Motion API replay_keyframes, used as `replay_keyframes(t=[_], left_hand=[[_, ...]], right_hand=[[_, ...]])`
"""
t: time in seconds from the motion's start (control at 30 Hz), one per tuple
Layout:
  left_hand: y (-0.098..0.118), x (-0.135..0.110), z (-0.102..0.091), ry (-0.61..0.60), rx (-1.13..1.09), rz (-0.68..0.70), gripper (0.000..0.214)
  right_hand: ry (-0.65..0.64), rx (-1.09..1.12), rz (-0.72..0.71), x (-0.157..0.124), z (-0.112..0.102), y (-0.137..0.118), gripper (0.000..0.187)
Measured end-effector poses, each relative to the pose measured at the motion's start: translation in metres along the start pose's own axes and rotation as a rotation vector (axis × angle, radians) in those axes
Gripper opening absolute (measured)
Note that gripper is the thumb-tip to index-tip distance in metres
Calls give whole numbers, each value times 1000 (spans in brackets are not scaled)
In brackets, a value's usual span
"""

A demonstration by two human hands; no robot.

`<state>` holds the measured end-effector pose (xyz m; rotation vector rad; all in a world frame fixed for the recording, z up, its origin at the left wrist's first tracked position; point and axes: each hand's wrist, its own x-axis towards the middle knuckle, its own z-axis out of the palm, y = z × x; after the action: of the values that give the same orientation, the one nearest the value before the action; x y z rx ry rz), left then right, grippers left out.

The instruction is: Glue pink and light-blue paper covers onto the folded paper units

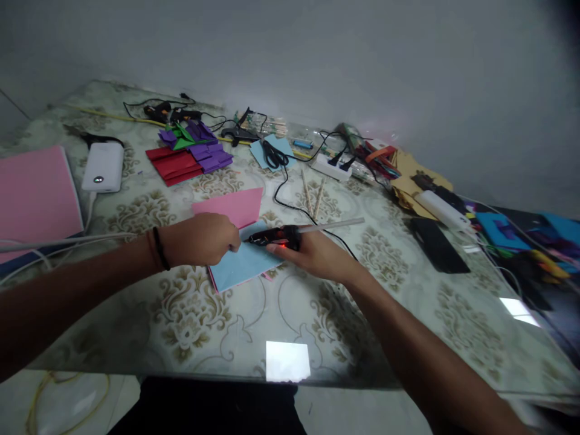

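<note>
My right hand (pixel 319 251) is wrapped round a black hot glue gun (pixel 274 237) with a lit red light. A clear glue stick (pixel 338 225) juts from its back end. The nozzle points left, just above a sheet of light blue paper (pixel 244 261). Close to the nozzle, my left hand (pixel 199 237) is closed with its fingers curled down at the paper's left side; what they pinch is hidden. Behind my left hand, a pink paper (pixel 235 206) stands partly raised. Pink edges show under the blue sheet.
A white power bank (pixel 103 166) and pink sheets (pixel 36 196) lie left. Folded red paper (pixel 174 166), purple paper (pixel 211 156), scissors (pixel 274 154) and a power strip (pixel 332 166) are farther back. A black cable trails past two sticks (pixel 312 196). A black phone (pixel 438 244) lies right.
</note>
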<state>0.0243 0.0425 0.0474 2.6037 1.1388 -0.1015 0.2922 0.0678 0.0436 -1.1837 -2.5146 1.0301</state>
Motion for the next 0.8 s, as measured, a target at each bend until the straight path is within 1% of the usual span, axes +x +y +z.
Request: replay_keyframes(t=[0.13,0.27,0.33,0.5,0.7,0.8], left_hand=[[-5,-1,-5,24,-14,5,24],[-5,-3,-12,95,-57,3,25],[-4,-4,-16,108,-60,10,25],[-3,-10,-22,110,-91,12,21],[-2,-13,-20,82,-122,-3,22],[-2,-13,-19,76,-138,-10,23]], right_hand=[[-12,-22,13,1,3,-4,38],[8,-43,-2,3,3,-8,35],[14,-58,-16,4,3,-11,34],[-4,-77,-65,3,5,-18,33],[-43,-69,-106,-3,4,-24,34],[-87,-54,-88,-9,0,-22,33]])
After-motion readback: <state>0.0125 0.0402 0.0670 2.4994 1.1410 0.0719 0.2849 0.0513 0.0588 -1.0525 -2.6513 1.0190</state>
